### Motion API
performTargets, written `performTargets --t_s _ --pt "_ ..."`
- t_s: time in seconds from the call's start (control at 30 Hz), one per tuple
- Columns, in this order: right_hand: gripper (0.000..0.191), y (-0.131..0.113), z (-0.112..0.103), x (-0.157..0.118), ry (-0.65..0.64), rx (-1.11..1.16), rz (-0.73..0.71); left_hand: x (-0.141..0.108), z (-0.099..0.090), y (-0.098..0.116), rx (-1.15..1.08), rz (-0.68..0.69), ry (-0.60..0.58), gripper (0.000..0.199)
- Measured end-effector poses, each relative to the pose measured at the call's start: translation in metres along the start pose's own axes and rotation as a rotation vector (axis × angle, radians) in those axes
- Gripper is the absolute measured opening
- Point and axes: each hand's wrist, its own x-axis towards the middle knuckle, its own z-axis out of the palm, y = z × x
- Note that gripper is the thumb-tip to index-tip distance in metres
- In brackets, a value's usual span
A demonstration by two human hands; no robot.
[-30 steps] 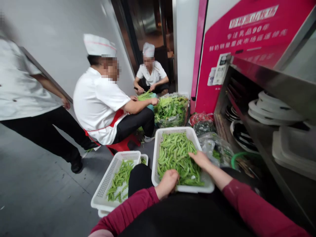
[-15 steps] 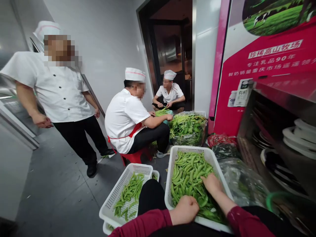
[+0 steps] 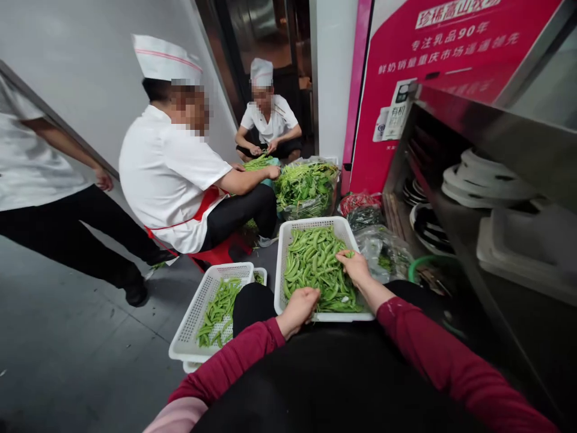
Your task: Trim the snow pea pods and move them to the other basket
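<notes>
A white perforated basket (image 3: 279, 264) full of green pea pods (image 3: 311, 258) rests in front of my lap. Over its near left corner is my left hand (image 3: 300, 305), its fingers closed; whatever they hold is hidden. At the basket's right side my right hand (image 3: 356, 266) pinches a green pod (image 3: 347, 254) between thumb and fingers, above the heap. To the left, a second white basket (image 3: 186, 334) holds fewer pods (image 3: 220, 310) and sits on top of another one.
One person (image 3: 171, 162) sits on a red stool (image 3: 225, 249), another (image 3: 270, 123) squats behind leafy greens (image 3: 309, 186), and a third (image 3: 40, 162) stands at left. A metal shelf (image 3: 478, 240) with white dishes (image 3: 482, 180) and a green-rimmed container (image 3: 417, 264) are at right.
The view has shifted right and down. My right hand has lifted from among the pods with one in its fingers. My left hand has moved to the basket's near left corner, still closed.
</notes>
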Motion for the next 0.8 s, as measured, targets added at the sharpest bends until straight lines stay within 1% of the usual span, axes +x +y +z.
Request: performTargets --t_s 0.07,0.1,0.17,0.23,0.27,0.3,0.43,0.5,0.63,0.7,0.73,0.8 --pt "0.033 -0.005 -0.01 -0.008 -0.06 0.068 -0.012 0.005 0.0 0.005 0.01 -0.004 0.019 0.032" --pt "0.032 -0.009 -0.015 -0.013 -0.099 0.102 -0.03 0.008 -0.001 0.007 0.041 0.017 0.039 0.031" --pt "0.03 -0.018 -0.023 -0.026 -0.204 0.172 -0.082 0.013 -0.002 0.013 0.13 0.111 0.102 0.029" --pt "0.029 -0.026 -0.026 -0.038 -0.302 0.229 -0.12 0.017 -0.002 0.017 0.216 0.219 0.152 0.024" --pt "0.029 -0.028 -0.024 -0.044 -0.326 0.249 -0.121 0.018 -0.002 0.018 0.24 0.255 0.164 0.023" --pt "0.03 -0.03 -0.022 -0.05 -0.324 0.278 -0.107 0.019 0.0 0.018 0.247 0.259 0.163 0.022" --pt "0.039 -0.029 -0.003 -0.069 -0.316 0.511 0.026 0.017 0.011 0.011 0.149 0.198 0.143 0.02" --pt "0.04 -0.027 0.006 -0.078 -0.337 0.552 0.065 0.013 0.017 0.007 0.061 0.16 0.147 0.021" --pt "0.034 -0.023 0.011 -0.092 -0.385 0.474 0.024 0.005 0.021 0.004 -0.055 0.096 0.144 0.03" --pt "0.03 -0.024 0.007 -0.094 -0.362 0.361 -0.009 0.004 0.019 0.004 -0.046 0.092 0.148 0.031" --pt "0.028 -0.024 0.004 -0.093 -0.331 0.275 -0.052 0.004 0.018 0.005 -0.024 0.098 0.162 0.03" --pt "0.022 -0.026 -0.005 -0.09 -0.279 0.082 -0.228 0.004 0.013 0.006 0.048 0.142 0.195 0.023"
